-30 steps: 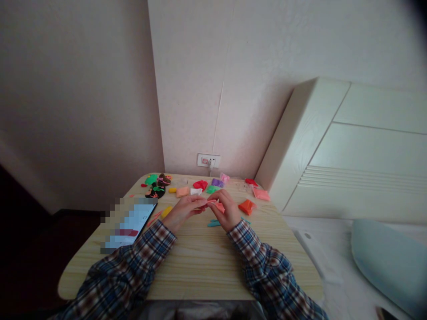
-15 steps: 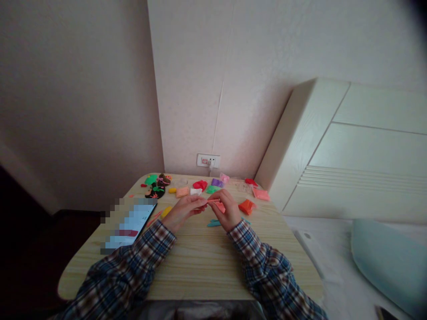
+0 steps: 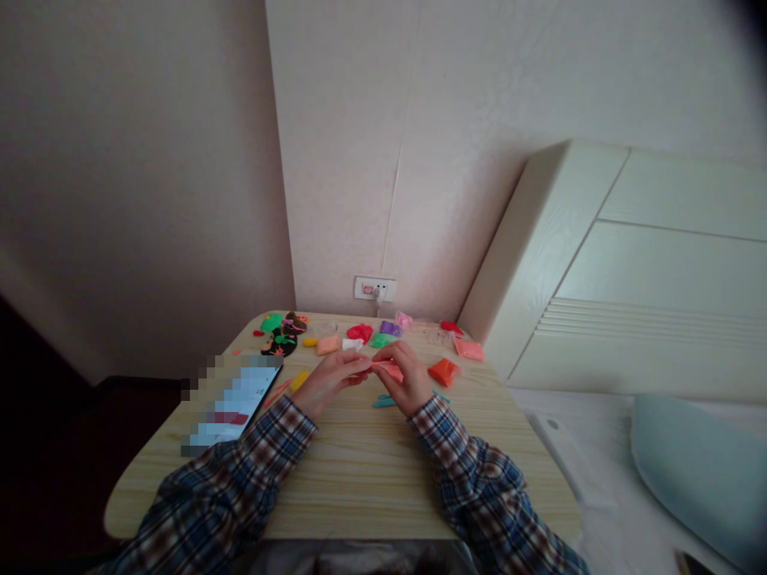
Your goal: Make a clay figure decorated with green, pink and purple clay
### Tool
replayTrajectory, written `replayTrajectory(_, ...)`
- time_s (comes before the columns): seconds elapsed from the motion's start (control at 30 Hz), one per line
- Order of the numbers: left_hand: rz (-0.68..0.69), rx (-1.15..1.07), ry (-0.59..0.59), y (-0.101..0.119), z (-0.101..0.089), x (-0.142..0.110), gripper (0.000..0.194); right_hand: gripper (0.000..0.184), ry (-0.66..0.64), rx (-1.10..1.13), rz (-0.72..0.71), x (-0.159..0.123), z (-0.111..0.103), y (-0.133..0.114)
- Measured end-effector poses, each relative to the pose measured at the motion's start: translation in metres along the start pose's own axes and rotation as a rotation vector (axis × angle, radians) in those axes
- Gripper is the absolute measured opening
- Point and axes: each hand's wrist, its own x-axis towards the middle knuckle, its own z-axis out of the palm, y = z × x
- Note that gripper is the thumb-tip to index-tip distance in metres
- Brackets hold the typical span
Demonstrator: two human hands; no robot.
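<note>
Hardly anything has changed: the pink piece sits at a slightly different angle, suggesting small finger adjustments and work on it unfinished. It is above the counter, pinched at one end by the left hand and gripped by the right hand. Against the earlier frames, the blue tool and orange packet lie unmoved.

Left hand and right hand pinch close together; sleeved forearms slant inward from either side.

The sleeves are blue, brown, white plaid.
</note>
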Motion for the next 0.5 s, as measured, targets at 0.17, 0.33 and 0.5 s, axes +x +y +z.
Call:
replayTrajectory(0.17,-0.014,-0.026,0.018,-0.0006,-0.0001,-0.0008,0.020,0.005,0.034,0.005,0.011,0.0003,-0.0011,-0.0010)
replayTrajectory(0.33,-0.006,-0.017,0.012,-0.0004,-0.0008,-0.0002,0.019,0.004,0.003,0.002,0.002,-0.0004,-0.0004,0.0000)
replayTrajectory(0.5,0.002,-0.029,0.047,0.0001,0.0000,-0.0002,0.018,0.005,0.016,-0.007,0.007,-0.0012,0.0008,0.0005)
